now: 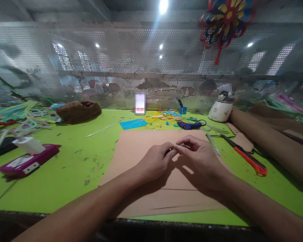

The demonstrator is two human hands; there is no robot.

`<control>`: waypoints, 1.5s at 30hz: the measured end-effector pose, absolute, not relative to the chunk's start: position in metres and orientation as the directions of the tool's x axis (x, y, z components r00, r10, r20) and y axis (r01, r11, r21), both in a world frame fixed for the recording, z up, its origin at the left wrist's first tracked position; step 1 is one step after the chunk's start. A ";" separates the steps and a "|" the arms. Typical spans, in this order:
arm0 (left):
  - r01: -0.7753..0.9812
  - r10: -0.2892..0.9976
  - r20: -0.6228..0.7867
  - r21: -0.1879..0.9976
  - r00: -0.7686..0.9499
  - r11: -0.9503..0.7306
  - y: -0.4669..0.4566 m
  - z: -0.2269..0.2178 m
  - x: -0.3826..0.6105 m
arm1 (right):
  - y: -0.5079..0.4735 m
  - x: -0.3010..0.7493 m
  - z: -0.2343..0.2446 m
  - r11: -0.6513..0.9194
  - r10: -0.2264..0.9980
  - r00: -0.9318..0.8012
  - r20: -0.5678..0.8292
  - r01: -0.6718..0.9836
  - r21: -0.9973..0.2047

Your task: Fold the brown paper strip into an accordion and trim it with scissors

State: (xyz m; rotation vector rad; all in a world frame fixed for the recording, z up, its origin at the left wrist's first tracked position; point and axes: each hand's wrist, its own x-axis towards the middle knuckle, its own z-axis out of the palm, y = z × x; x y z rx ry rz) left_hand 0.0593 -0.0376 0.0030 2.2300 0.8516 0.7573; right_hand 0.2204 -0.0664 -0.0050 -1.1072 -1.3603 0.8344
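Note:
Both my hands meet over a brown cardboard sheet (138,148) lying on the green table (73,164). My left hand (155,161) is curled, its fingertips pinched against those of my right hand (199,158). My right hand's thumb and forefinger are pressed together on something tiny that I cannot make out, at the point where the hands touch. A thin clear pen-like stick (213,144) lies just right of the cardboard, beyond my right hand.
An orange box cutter (247,158) and brown paper rolls (267,134) lie right. A blue glue gun (189,125), blue paper (133,124), yellow scraps and a white jug (221,107) sit behind. At left: a magenta box (27,161), coloured straws (15,114), a brown pouch (78,111). Mesh screen at the back.

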 end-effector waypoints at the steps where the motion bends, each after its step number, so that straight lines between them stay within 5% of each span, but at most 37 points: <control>1: 0.363 0.725 0.282 0.718 0.629 -0.594 -0.038 0.003 0.059 | -0.067 0.221 -0.005 0.306 0.944 0.081 0.320 0.147 -0.940; 12: 0.271 0.731 0.223 0.828 0.645 -0.491 -0.036 0.006 0.061 | -0.065 0.224 -0.005 0.265 0.957 0.108 0.268 0.042 -0.963; 21: 0.139 0.682 -0.012 0.982 0.731 -0.131 -0.031 0.002 0.061 | -0.068 0.223 -0.001 0.258 0.958 0.115 0.261 0.042 -0.965; 29: 0.083 0.704 0.014 0.991 0.710 -0.104 -0.033 -0.004 0.064 | -0.072 0.213 0.002 0.126 0.991 0.048 0.123 -0.054 -0.991; 36: 0.051 0.682 0.010 0.996 0.731 -0.069 -0.036 -0.002 0.068 | -0.068 0.214 -0.002 0.224 0.970 0.093 0.224 0.008 -0.974; 45: -0.011 0.554 -0.091 0.984 0.827 0.178 -0.034 -0.005 0.060 | -0.070 0.216 0.000 0.234 0.964 0.149 0.220 -0.081 -0.969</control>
